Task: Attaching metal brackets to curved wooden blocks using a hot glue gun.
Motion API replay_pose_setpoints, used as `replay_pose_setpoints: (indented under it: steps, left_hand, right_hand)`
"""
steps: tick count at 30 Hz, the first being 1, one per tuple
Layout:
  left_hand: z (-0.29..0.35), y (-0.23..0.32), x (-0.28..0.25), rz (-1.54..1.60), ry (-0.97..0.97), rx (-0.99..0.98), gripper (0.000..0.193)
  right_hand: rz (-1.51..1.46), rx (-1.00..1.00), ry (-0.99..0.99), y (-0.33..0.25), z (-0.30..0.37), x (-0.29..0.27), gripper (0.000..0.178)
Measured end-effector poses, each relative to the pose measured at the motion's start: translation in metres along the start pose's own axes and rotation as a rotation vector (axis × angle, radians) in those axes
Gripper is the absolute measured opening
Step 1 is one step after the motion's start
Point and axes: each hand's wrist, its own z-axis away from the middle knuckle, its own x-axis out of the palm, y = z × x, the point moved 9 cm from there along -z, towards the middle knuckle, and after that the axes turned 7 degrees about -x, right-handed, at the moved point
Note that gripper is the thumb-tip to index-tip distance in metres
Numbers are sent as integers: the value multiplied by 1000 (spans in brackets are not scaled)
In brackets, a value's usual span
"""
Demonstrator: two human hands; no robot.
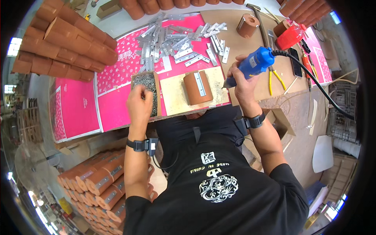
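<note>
My left hand (139,105) is curled over an open cardboard box of small screws (145,80), its fingertips pinched together; whatever lies between them is hidden. In my right hand (246,89) is a blue electric screwdriver (255,64) with a black cord, its tip pointing down and left. Between the hands, a terracotta-coloured cylinder (189,89) lies on its side on a pale square board (172,88). A narrow metal strip with holes (200,84) lies lengthwise along its upper surface. Neither hand touches the cylinder.
Loose metal strips (168,45) lie heaped beyond the board. Stacked brown cylinders (70,39) rise at the far left; more cylinders (103,184) are piled below the table. At right lie a hammer (260,23), yellow-handled pliers (277,82), a phone (295,62) and a red bottle (290,37).
</note>
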Motion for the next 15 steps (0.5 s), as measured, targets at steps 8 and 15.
replay_pose_setpoints:
  steps: [8, 15]
  left_hand:
    - [12, -27, 20, 1332, -307, -701, 1]
    - [16, -34, 30, 1502, -363, -667, 7]
  right_hand:
    - [54, 20, -2, 3, 0, 0, 33]
    - [48, 7, -15, 1, -1, 3, 34]
